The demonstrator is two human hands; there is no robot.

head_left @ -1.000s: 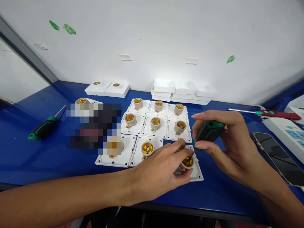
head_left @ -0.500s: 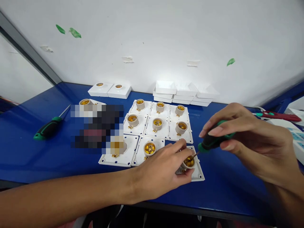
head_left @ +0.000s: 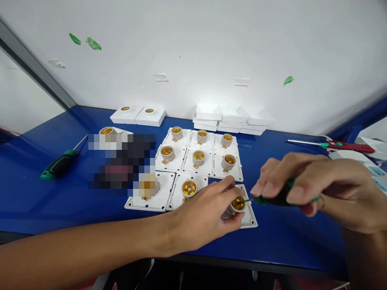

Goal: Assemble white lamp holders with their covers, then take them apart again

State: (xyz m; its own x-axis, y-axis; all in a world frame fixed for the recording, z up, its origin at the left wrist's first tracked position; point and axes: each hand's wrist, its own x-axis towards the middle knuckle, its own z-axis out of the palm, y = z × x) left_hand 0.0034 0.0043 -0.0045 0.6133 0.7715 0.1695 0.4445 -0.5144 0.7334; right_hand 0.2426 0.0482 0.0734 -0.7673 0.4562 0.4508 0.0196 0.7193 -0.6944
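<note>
My left hand (head_left: 208, 213) is closed around a beige lamp socket (head_left: 237, 204) with a brass-coloured threaded inside, fixed on a white square plate (head_left: 250, 217). In my right hand (head_left: 320, 189) is a black-and-green screwdriver (head_left: 278, 198), held almost level. Its thin shaft points left and the tip reaches inside that socket; what the tip touches is too small to make out. Several more socket plates (head_left: 198, 158) lie in rows just beyond and to the left of my left hand, each with a socket standing upright.
A second screwdriver (head_left: 60, 164) lies at left beside a pixelated dark object (head_left: 127, 157). White covers (head_left: 123, 116) and stacked white boxes (head_left: 208, 112) line the wall. At right lie a red-handled tool (head_left: 347, 146) and a white power strip (head_left: 377, 173).
My right hand has turned and dropped slightly, so the screwdriver lies flatter, its tip still in the socket. My left hand keeps its grip. The red-handled tool's shaft now shows. The view shifted a little.
</note>
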